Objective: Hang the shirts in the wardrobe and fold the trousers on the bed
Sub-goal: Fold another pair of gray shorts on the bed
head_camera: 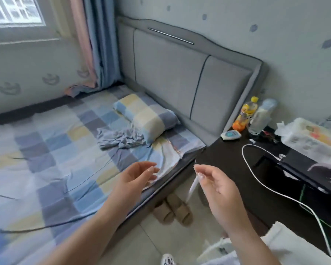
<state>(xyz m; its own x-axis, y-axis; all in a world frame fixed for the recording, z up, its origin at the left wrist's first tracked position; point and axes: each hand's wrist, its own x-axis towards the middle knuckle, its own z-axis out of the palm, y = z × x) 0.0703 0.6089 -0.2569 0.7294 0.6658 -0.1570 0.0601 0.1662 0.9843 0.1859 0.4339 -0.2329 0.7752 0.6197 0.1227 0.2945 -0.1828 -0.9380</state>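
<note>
A crumpled grey-blue garment [120,138] lies on the bed [46,150], against the checked pillow [145,115]. My left hand [136,180] hovers over the bed's near edge with relaxed, spread fingers and holds nothing. Beside it, over the gap between bed and table, my right hand [216,184] pinches a thin white rod [191,188] between thumb and forefinger; the rod slants down toward the floor. White cloth [294,245] shows at the bottom right, with white hanger-like bars [210,247] next to it. No wardrobe is in view.
A black bedside table [237,169] on the right carries bottles [246,113], a white cable [256,178] and a tissue pack [311,136]. Beige slippers [172,209] sit on the floor by the bed. The grey headboard [180,73] and curtains [92,41] stand behind.
</note>
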